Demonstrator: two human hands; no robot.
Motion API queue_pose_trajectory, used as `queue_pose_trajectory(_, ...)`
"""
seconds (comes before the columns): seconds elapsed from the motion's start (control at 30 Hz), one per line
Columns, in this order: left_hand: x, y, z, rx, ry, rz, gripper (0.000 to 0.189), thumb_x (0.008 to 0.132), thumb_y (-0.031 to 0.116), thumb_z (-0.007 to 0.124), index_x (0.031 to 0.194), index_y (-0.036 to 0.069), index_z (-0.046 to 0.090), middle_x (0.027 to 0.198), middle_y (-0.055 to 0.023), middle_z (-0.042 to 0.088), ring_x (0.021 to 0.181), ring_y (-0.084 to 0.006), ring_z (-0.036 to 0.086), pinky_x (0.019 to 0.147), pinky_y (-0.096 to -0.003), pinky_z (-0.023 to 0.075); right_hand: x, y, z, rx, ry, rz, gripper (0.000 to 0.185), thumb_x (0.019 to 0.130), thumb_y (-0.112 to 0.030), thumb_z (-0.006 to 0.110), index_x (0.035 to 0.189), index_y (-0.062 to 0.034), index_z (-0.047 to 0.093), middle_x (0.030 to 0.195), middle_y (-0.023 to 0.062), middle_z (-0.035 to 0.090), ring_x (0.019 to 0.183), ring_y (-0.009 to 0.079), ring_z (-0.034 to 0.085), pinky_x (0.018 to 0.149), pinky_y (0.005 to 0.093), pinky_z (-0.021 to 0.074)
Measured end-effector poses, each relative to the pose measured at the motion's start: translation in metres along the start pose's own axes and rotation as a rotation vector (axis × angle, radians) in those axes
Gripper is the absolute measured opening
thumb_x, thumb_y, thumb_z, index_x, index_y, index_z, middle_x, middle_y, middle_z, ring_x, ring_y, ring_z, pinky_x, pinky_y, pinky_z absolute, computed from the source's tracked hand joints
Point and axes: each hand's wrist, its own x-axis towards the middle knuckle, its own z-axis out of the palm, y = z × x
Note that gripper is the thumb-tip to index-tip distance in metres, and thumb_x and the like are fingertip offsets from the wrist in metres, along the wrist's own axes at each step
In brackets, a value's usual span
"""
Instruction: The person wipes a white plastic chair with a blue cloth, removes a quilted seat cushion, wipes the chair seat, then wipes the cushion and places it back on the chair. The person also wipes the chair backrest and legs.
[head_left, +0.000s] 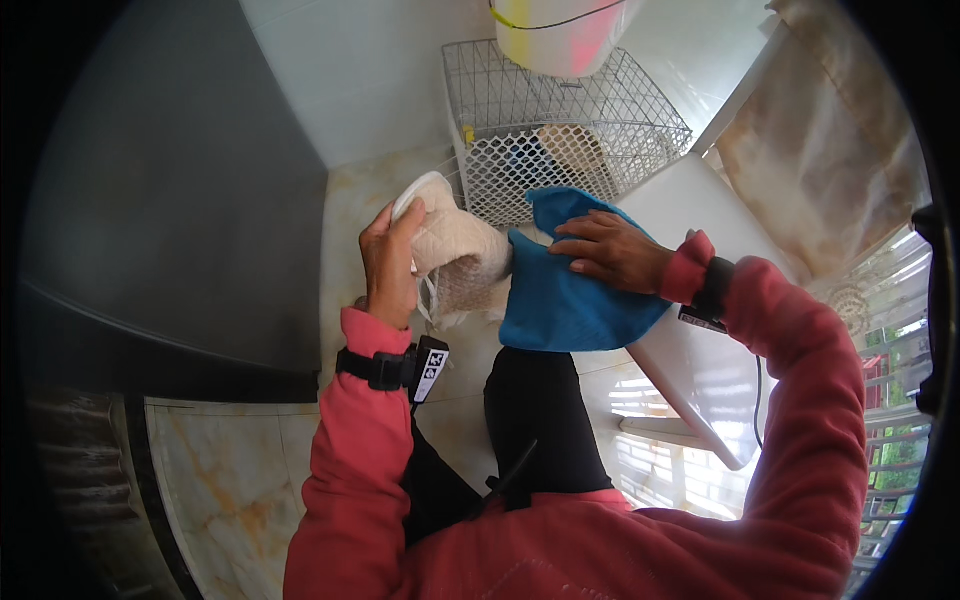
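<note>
A cream quilted cloth item with a white edge (457, 240), perhaps a cap or slipper, is pinched at its upper left edge by my left hand (394, 251). Its lower side curls open and shows a textured, greyish inside. Against its right side lies a blue cloth (570, 307), draped over my raised knee. My right hand (611, 251) rests on the blue cloth with the palm down and the fingers spread a little; the cloth's upper part folds up beyond the fingers. Both wrists carry black straps with small devices.
Ahead on the marbled tile floor (360, 202) stands a wire cage (525, 97) with a white mesh front, and a white bucket (555, 37) sits on top. A large dark grey panel (180, 187) rises at the left. A white seat or bench (675, 202) is at the right.
</note>
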Motion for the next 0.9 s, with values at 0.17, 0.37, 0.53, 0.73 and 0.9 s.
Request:
queue_pose_trajectory(0.17, 0.005, -0.001, -0.008, -0.069, -0.005, 0.020, 0.029, 0.091, 0.019, 0.062, 0.112, -0.001, 0.062, 0.100, -0.0076, 0.066, 0.088, -0.0168, 0.064, 0.079, -0.0300, 0.0520, -0.052, -0.028, -0.001, -0.081, -0.009, -0.018, 0.032, 0.088, -0.019, 0.064, 0.120, -0.0139, 0.062, 0.146, 0.0157, 0.038, 0.134, 0.0367, 0.037, 0.105, 0.0460, 0.0371)
queue_pose_trajectory(0.37, 0.007, 0.008, -0.005, -0.130, -0.052, 0.055, 0.031, 0.093, 0.019, 0.059, 0.118, 0.000, 0.059, 0.109, -0.0103, 0.065, 0.099, -0.0207, 0.063, 0.086, -0.0335, 0.0507, -0.149, -0.056, 0.002, -0.084, 0.100, 0.099, 0.027, 0.084, -0.005, 0.064, 0.109, -0.0111, 0.065, 0.131, 0.0161, 0.053, 0.115, 0.0355, 0.053, 0.094, 0.0440, 0.0473)
queue_pose_trajectory(0.53, -0.001, 0.029, 0.014, -0.073, -0.134, 0.063, 0.032, 0.096, 0.019, 0.056, 0.122, 0.001, 0.056, 0.115, -0.0099, 0.063, 0.105, -0.0205, 0.062, 0.091, -0.0335, 0.0483, -0.184, -0.041, -0.004, 0.201, 0.148, 0.304, 0.040, 0.076, 0.015, 0.053, 0.107, -0.0064, 0.065, 0.120, 0.0154, 0.061, 0.106, 0.0348, 0.059, 0.095, 0.0404, 0.0482)
queue_pose_trajectory(0.73, -0.015, 0.065, 0.056, 0.020, -0.184, 0.128, 0.033, 0.095, 0.021, 0.057, 0.122, 0.002, 0.057, 0.111, -0.0084, 0.064, 0.102, -0.0189, 0.062, 0.089, -0.0328, 0.0496, -0.096, -0.013, -0.035, 0.747, 0.769, 0.577, 0.026, 0.093, 0.000, 0.048, 0.108, -0.0022, 0.069, 0.091, 0.0002, 0.065, 0.085, 0.0083, 0.055, 0.081, 0.0228, 0.0456)
queue_pose_trajectory(0.9, -0.020, 0.096, 0.108, 0.206, -0.380, 0.269, 0.037, 0.094, 0.025, 0.059, 0.123, 0.002, 0.056, 0.108, -0.0067, 0.065, 0.091, -0.0148, 0.066, 0.076, -0.0299, 0.0556, 0.026, -0.026, -0.021, 1.214, 1.032, 0.589, 0.030, 0.092, -0.006, 0.051, 0.120, -0.0037, 0.064, 0.101, 0.0030, 0.064, 0.091, 0.0120, 0.057, 0.082, 0.0234, 0.0464)
